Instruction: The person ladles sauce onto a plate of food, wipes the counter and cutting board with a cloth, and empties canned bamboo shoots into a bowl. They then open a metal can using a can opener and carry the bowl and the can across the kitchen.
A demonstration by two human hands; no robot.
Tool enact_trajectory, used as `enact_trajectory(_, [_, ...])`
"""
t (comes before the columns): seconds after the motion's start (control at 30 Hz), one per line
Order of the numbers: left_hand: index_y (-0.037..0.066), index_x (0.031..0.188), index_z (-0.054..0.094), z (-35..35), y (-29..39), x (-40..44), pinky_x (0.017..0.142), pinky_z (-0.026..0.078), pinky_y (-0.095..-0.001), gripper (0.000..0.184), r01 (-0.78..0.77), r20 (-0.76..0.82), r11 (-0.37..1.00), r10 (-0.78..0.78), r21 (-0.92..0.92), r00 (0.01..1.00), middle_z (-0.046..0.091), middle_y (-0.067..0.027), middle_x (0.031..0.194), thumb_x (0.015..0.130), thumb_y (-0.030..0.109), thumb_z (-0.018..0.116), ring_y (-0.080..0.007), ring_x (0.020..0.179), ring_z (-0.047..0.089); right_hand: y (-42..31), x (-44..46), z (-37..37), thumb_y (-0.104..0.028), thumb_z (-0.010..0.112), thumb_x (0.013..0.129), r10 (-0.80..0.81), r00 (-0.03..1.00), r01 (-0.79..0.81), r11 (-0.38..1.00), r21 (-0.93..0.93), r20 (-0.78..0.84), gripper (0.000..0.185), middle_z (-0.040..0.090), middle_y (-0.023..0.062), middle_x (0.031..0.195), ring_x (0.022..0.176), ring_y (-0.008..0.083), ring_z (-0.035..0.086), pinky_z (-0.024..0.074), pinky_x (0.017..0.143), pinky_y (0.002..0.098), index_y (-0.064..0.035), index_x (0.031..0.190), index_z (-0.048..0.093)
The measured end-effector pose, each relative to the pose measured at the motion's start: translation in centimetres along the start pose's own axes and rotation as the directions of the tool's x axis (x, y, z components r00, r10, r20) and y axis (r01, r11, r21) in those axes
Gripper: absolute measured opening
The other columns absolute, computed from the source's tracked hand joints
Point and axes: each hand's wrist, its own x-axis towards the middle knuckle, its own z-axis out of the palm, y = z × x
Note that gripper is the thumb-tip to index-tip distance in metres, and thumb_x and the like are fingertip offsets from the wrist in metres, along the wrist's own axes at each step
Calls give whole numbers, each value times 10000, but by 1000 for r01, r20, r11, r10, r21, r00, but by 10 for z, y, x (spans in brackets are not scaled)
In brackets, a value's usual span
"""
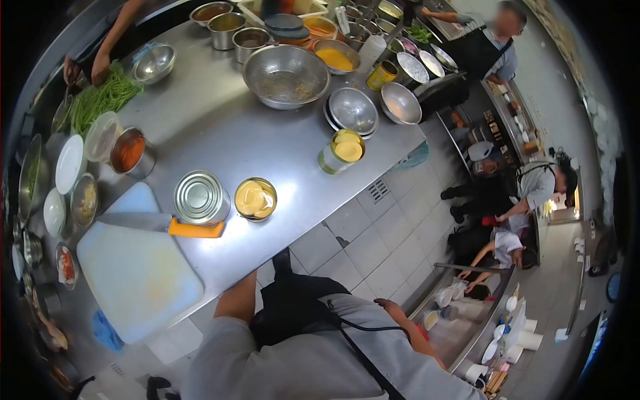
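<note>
My left forearm (237, 298) reaches down at the table's near edge, and its hand is hidden. My right hand (387, 306) shows only partly beside my waist, over the floor side; its fingers are not clear. Nearest to my left arm, an opened can (255, 199) with pale yellow pieces stands on the steel table (280, 150). Beside it is a larger can (199, 197) with its ridged metal end up. A knife (160, 223) with an orange handle rests across a white cutting board (137, 283). Another opened can (342, 152) holds pale yellow rounded pieces near the right edge.
A steel colander (286, 77), stacked bowls (353, 111) and a pot of red sauce (132, 153) stand on the table. At the far left a person's hand (101, 69) touches green stalks (103, 99). Several people work to the right, beyond the tiled floor (363, 247).
</note>
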Motion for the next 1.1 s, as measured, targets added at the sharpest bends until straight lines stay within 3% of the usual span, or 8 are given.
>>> enact_trajectory(0.23, [44,905,703,-14,121,-176,673,484,-312,336,-29,258,997,47,-75,965,656,-74,749,921,378,739,-145,697,612,-172,92,-85,-218,809,864,-397,867,447,886,119,-302,556,674,134,1205,1071,218,647,551,855,329,-38,1351,612])
enact_trajectory(0.4, [42,715,654,-41,181,-230,583,475,-352,307,-456,215,866,415,205,884,619,-101,650,885,265,779,-187,614,602,-261,126,-142,-241,865,798,-443,775,579,783,226,-452,794,608,184,1329,1185,284,607,518,970,386,-34,1465,488])
enact_trajectory(0.5, [54,755,685,-61,203,-221,611,500,-368,275,-343,172,891,303,298,937,639,-107,690,862,285,789,-259,628,617,-272,160,-148,-268,838,817,-601,670,681,732,38,-436,809,562,238,1382,1296,383,532,431,1103,451,3,1478,456])
enact_trajectory(0.6, [75,770,707,-96,294,-225,638,530,-398,225,-537,112,719,549,442,828,668,-98,736,860,267,781,-278,676,654,-270,152,-159,-261,821,822,-735,526,742,643,-192,-428,743,585,229,1311,1250,404,550,455,1067,447,-8,1442,498])
enact_trajectory(0.77, [105,935,720,-132,452,-228,687,534,-426,79,-543,11,315,858,778,513,686,-102,838,882,163,727,-317,760,658,-175,157,-161,-195,812,796,-711,473,744,638,-196,-520,678,557,235,1316,1220,427,546,471,1036,451,-45,1400,542])
enact_trajectory(0.93, [52,996,699,-112,695,-274,682,500,-417,219,-405,239,-270,963,874,-127,661,-115,830,804,-47,734,-322,753,627,-19,189,-155,-393,752,840,-428,850,462,886,43,-307,723,569,300,1356,1271,467,535,443,1087,491,7,1404,543])
enact_trajectory(1.03, [67,866,665,-61,823,-286,688,488,-406,95,-271,336,-406,903,873,-268,649,-85,791,836,69,755,-286,749,633,87,219,-158,-635,586,902,-331,936,344,932,-113,118,744,661,316,1219,1179,481,615,480,1060,488,45,1184,699])
enact_trajectory(1.1, [72,871,657,-25,894,-281,741,491,-408,107,-171,471,-522,841,836,-265,651,-84,840,865,137,742,-288,816,632,209,296,-104,-468,466,1014,-333,935,352,911,-213,123,487,648,250,1273,1201,426,599,489,1015,514,-77,1173,708])
